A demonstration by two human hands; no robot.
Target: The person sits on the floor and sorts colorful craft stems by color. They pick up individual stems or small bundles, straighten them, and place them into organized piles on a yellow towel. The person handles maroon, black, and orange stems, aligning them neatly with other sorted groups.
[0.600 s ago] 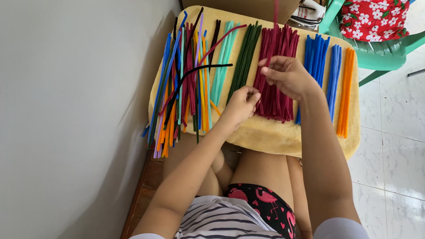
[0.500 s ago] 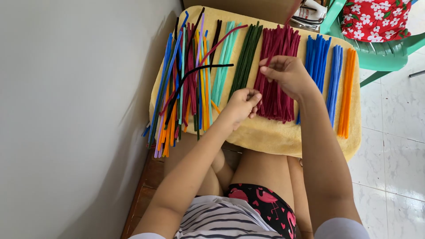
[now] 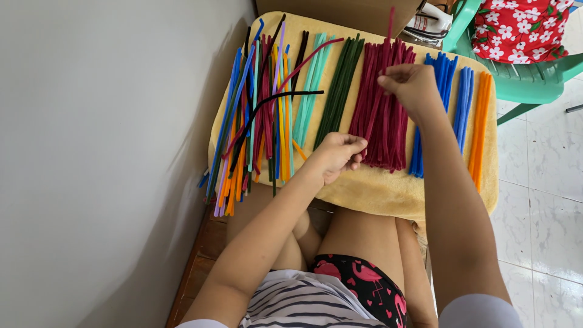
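A yellow towel [image 3: 370, 185] lies over my lap and carries pipe cleaners sorted by colour. My left hand [image 3: 337, 157] pinches the near end of a maroon pipe cleaner at the front of the maroon bundle [image 3: 382, 115]. My right hand [image 3: 413, 85] is raised over the far part of that bundle and pinches the same maroon pipe cleaner [image 3: 389, 30], whose far end sticks up past the towel's back edge. A mixed heap of colours [image 3: 255, 115] lies on the left, with a bent black pipe cleaner [image 3: 285, 97] across it.
Teal [image 3: 310, 91], dark green [image 3: 339, 85], blue [image 3: 437, 103] and orange [image 3: 480, 121] bundles lie side by side. A grey wall [image 3: 103, 152] stands close on the left. A green plastic chair [image 3: 522, 73] with a red flowered cushion is at the back right on a tiled floor.
My right hand has moved farther away and to the right along the maroon bundle, drawing the maroon pipe cleaner straight. My left hand stayed at the near end.
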